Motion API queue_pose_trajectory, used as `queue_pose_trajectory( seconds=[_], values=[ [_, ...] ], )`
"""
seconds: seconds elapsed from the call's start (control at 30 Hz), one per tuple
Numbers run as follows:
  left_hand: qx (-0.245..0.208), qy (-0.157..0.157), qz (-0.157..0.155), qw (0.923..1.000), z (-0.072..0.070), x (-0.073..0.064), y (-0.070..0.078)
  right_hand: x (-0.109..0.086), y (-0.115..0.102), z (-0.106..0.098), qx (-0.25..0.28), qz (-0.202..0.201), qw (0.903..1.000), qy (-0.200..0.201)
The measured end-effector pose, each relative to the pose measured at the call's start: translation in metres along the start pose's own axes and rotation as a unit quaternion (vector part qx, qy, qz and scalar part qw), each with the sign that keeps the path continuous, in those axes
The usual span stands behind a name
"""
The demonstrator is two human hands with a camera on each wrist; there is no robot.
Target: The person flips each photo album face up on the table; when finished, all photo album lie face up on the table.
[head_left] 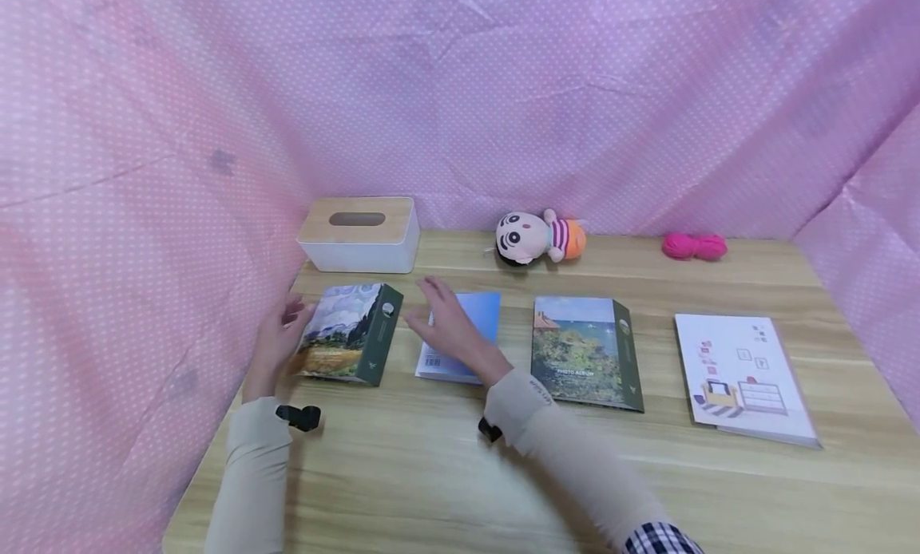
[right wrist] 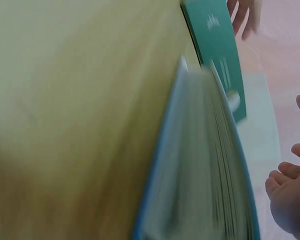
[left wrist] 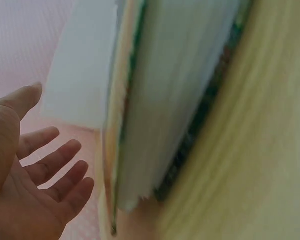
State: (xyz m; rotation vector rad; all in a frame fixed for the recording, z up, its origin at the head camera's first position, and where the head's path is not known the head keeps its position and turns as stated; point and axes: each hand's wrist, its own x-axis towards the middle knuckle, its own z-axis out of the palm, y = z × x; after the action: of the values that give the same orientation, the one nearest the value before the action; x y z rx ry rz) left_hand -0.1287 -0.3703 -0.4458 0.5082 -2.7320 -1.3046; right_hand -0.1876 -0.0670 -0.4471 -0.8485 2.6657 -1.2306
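Past beige sleeves (head_left: pixel 247 482) nearest the camera, holding left hand (head_left: pixel 277 338) loosely spread just beside green-spined album (head_left: pixel 341 330) on wooden table (head_left: pixel 395 466), cannot tell whether touching; holding right hand (head_left: pixel 454 329) spread over blue book (head_left: pixel 485 314), right of that album.

A thick photo album (head_left: pixel 338 330) with a painted landscape cover lies at the left, cover up, its dark green spine facing right. Just right of it lies a blue book (head_left: pixel 483 313), partly hidden, a barcode toward its near left corner.
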Motion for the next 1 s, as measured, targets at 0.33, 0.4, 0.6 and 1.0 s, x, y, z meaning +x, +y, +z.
queue_pose_trajectory(
  seconds=[0.33, 0.4, 0.6, 1.0],
  values=[
    [0.052, -0.064, -0.025, 0.9963, 0.002, 0.000, -0.010, -0.006, -0.040, 0.058, 0.040, 0.044, 0.9965, -0.059],
    [0.055, -0.072, -0.026, 0.9955, 0.002, 0.001, -0.011, -0.008, -0.045, 0.069, 0.046, 0.055, 0.9956, -0.060],
    [0.057, -0.089, -0.057, 0.9927, 0.006, 0.003, -0.012, -0.012, -0.054, 0.091, 0.072, 0.108, 0.9906, -0.044],
    [0.030, -0.105, -0.088, 0.9901, 0.012, 0.010, -0.012, -0.011, -0.059, 0.097, 0.103, 0.161, 0.9805, -0.044]
  ],
)
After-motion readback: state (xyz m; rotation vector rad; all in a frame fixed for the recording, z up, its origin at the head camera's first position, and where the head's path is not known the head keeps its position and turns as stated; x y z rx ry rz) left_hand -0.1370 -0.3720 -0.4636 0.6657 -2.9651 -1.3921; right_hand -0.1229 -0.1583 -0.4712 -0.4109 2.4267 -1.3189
